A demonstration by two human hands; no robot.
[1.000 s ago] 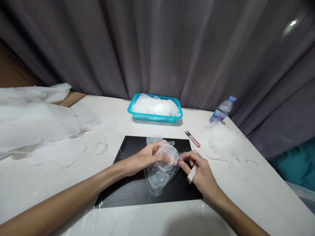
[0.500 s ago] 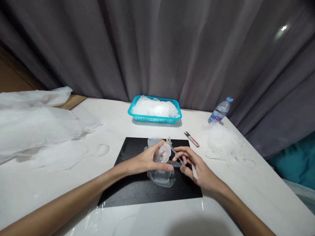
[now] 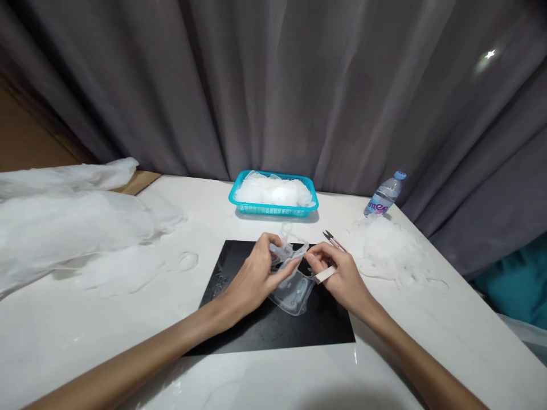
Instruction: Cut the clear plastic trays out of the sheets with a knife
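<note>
A clear, soft-looking moulded plastic piece (image 3: 294, 293) with thin ragged edges is held above a black mat (image 3: 256, 336). My left hand (image 3: 255, 274) is closed around its upper part, thumb in front and fingers behind. At its right edge, the fingertips of my right hand (image 3: 345, 276) are pinched together, close to my left thumb tip. A flat whitish strip (image 3: 325, 275) sticks out of my right hand toward the piece; its other end is hidden by the fingers. Whether the right fingertips also grip the edge is too small to tell.
A turquoise basket (image 3: 273, 212) full of translucent white pieces stands behind the mat. Thread snips (image 3: 335, 241) lie beyond my right hand. Right of them are a pile of clear scraps (image 3: 391, 250) and a water bottle (image 3: 384, 195). Large heaps of translucent sheets (image 3: 77, 222) cover the left side.
My left hand has turned the clear piece and tilted it over. My right hand has drawn in against its edge, and the whitish strip now points left. The view has shifted slightly.
</note>
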